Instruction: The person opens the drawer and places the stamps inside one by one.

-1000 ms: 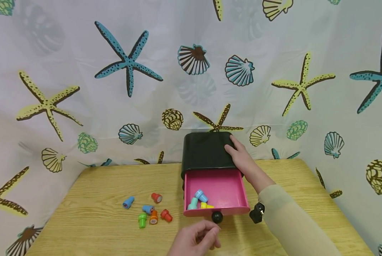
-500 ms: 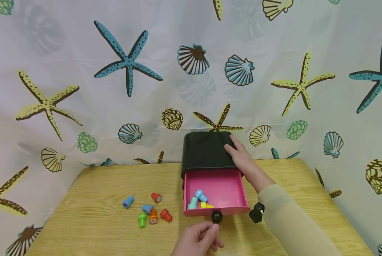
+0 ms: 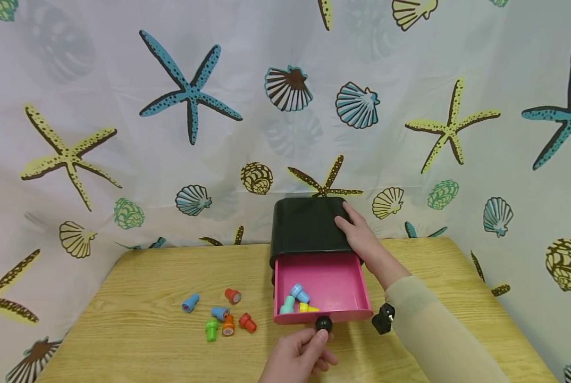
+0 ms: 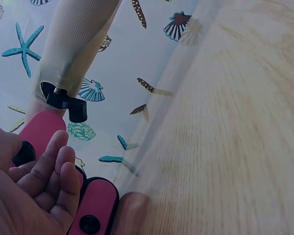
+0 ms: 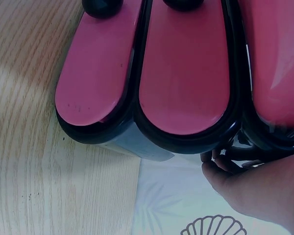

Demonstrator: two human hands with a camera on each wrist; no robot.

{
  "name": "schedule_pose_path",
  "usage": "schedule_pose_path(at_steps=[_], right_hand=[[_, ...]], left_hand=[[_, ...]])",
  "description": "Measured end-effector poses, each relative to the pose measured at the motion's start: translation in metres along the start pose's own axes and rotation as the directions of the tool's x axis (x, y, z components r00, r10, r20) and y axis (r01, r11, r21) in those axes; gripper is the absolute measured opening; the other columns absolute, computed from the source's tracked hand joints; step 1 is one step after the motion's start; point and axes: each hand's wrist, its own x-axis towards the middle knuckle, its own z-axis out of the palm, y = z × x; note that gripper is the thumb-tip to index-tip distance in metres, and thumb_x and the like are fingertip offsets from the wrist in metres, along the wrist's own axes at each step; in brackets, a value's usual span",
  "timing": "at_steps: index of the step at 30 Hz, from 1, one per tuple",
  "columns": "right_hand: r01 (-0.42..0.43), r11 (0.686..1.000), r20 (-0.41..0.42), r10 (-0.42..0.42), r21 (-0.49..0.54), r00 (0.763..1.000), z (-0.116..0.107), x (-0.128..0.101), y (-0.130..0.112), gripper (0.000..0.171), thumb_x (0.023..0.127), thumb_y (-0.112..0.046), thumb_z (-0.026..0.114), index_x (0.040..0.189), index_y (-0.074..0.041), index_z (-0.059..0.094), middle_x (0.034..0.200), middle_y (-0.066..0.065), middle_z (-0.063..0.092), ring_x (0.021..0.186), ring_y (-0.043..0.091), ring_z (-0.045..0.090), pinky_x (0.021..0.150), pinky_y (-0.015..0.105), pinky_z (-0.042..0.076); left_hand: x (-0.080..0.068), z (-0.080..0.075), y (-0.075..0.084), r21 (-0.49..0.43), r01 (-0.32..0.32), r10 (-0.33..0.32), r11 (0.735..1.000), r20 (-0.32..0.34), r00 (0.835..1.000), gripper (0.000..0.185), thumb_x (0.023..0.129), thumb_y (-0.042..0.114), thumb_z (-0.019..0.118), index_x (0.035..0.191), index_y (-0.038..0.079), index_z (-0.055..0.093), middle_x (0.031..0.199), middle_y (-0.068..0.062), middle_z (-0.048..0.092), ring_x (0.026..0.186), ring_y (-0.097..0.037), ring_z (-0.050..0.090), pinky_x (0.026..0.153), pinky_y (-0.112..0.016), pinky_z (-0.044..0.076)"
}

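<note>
Head view: the pink drawer (image 3: 330, 284) stands pulled out of the black box (image 3: 309, 224) on the wooden surface (image 3: 137, 330), holding three small stamps (image 3: 297, 299). At its 6 o'clock edge the left hand (image 3: 299, 359) pinches the black knob (image 3: 322, 324). The right hand (image 3: 360, 235) lies flat on the box top, fingers straight. Six stamps (image 3: 220, 316) lie loose at the drawer's 9 o'clock.

Left wrist view: the left hand's (image 4: 27, 188) fingers (image 4: 51, 164) curl by the knob (image 4: 23, 153).

Right wrist view: the right hand's fingers (image 5: 213, 161) touch the box (image 5: 152, 142) at 4 o'clock.

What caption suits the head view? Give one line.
Left hand touches the open pink drawer's black knob; right hand rests on the black cabinet.
</note>
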Motion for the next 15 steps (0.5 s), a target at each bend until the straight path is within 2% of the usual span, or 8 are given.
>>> schedule_pose_path(at_steps=[8, 11, 12, 15], right_hand=[[-0.005, 1.000, -0.007, 0.005, -0.003, 1.000, 0.000, 0.003, 0.001, 0.070, 0.120, -0.039, 0.045, 0.179, -0.025, 0.011, 0.185, 0.011, 0.001, 0.170, 0.036, 0.000, 0.134, 0.060, 0.013], [-0.006, 1.000, -0.010, 0.006, -0.009, 1.000, 0.000, 0.003, 0.001, 0.070, 0.120, -0.039, 0.045, 0.179, -0.025, 0.011, 0.185, 0.011, 0.002, 0.170, 0.036, 0.000, 0.134, 0.060, 0.013], [-0.006, 1.000, -0.011, 0.006, -0.009, 1.000, 0.000, 0.003, 0.001, 0.070, 0.120, -0.039, 0.045, 0.179, -0.025, 0.011, 0.185, 0.011, 0.002, 0.170, 0.036, 0.000, 0.134, 0.060, 0.013], [-0.004, 1.000, -0.011, 0.004, -0.012, 1.000, 0.001, 0.004, 0.002, 0.070, 0.120, -0.038, 0.045, 0.179, -0.025, 0.011, 0.185, 0.011, 0.002, 0.170, 0.036, 0.000, 0.134, 0.060, 0.013]], left_hand=[[0.007, -0.002, -0.015, -0.058, -0.089, 0.091, 0.994, 0.030, 0.995, 0.051, 0.112, 0.047, 0.064, 0.118, -0.001, 0.079, 0.089, -0.007, 0.082, 0.078, -0.019, 0.078, 0.073, -0.036, 0.066], [0.005, 0.000, -0.011, -0.057, -0.072, 0.073, 0.996, 0.009, 0.997, 0.051, 0.113, 0.047, 0.063, 0.118, -0.001, 0.078, 0.090, -0.007, 0.082, 0.078, -0.018, 0.077, 0.073, -0.036, 0.065], [0.003, 0.001, -0.006, -0.066, -0.043, 0.043, 0.997, -0.004, 0.999, 0.052, 0.113, 0.047, 0.063, 0.119, -0.003, 0.078, 0.090, -0.009, 0.082, 0.078, -0.018, 0.076, 0.075, -0.036, 0.065], [0.002, 0.002, 0.000, -0.056, -0.024, 0.023, 0.998, -0.023, 0.999, 0.047, 0.115, 0.042, 0.061, 0.120, -0.002, 0.077, 0.091, -0.009, 0.082, 0.077, -0.017, 0.075, 0.075, -0.034, 0.064]])
